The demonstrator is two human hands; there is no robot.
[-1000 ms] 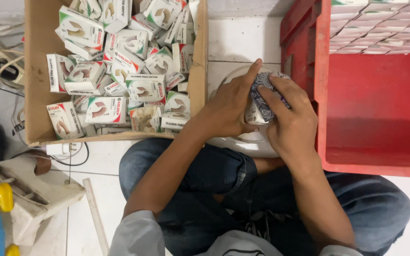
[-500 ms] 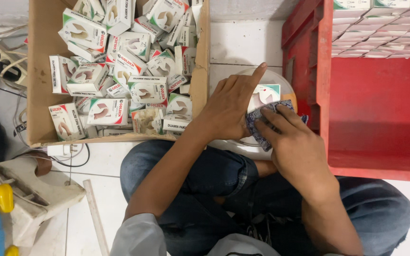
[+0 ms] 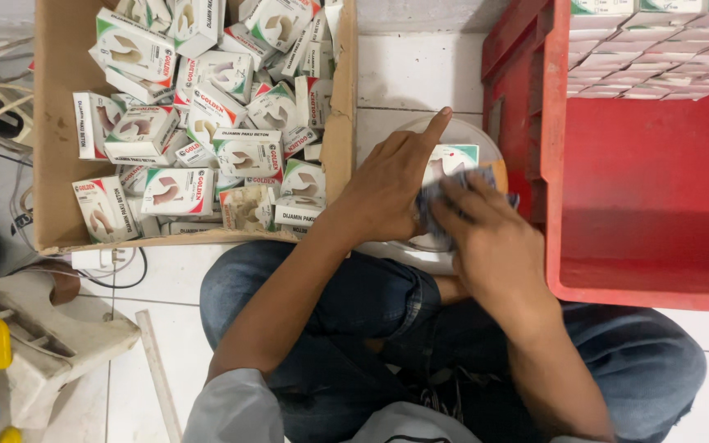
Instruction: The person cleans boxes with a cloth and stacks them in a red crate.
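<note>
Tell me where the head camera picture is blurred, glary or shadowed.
Head view: the right hand is smeared by motion blur, as is the dark packet under its fingers; the left hand and the cardboard box of small cartons are sharp; light is even and soft, with no harsh glare; the red crate shades darker toward its lower inside wall.

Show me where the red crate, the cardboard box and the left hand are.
red crate [image 3: 646, 197], head view, inner wall
cardboard box [image 3: 57, 123], head view, left wall
left hand [image 3: 387, 184], head view, back of hand

White tiled floor [image 3: 420, 70]; grey grout lines; even, bright light
</note>
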